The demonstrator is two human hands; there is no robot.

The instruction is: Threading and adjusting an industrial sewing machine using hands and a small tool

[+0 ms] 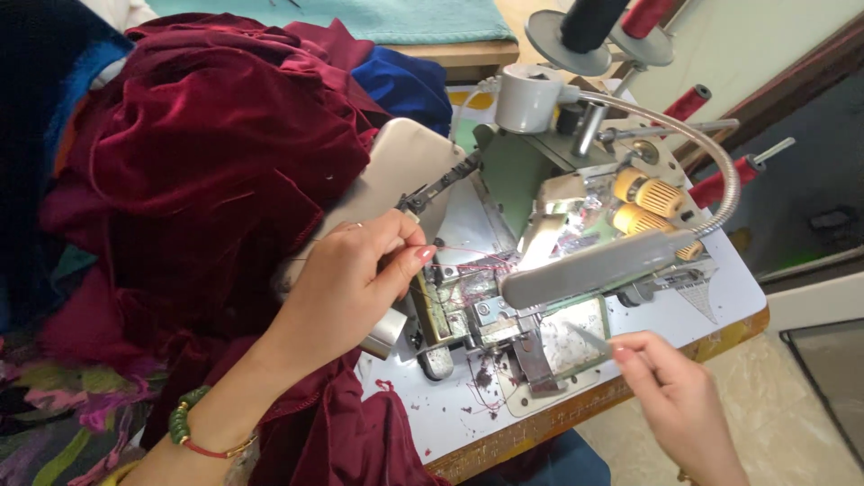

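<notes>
Threading at the overlock machine (540, 234)
I'm watching left hand (346, 283) fingers pinching thin red thread (468, 256); right hand (679, 396) fingers pinching tweezers (589, 337).

Left hand (355, 279) pinches red thread (468, 255) at overlock machine (531, 225).

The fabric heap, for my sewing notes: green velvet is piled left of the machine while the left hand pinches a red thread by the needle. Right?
Not quite. In the head view the velvet is dark red, not green. It does lie left of the sewing machine, and the left hand pinches the red thread.
</notes>
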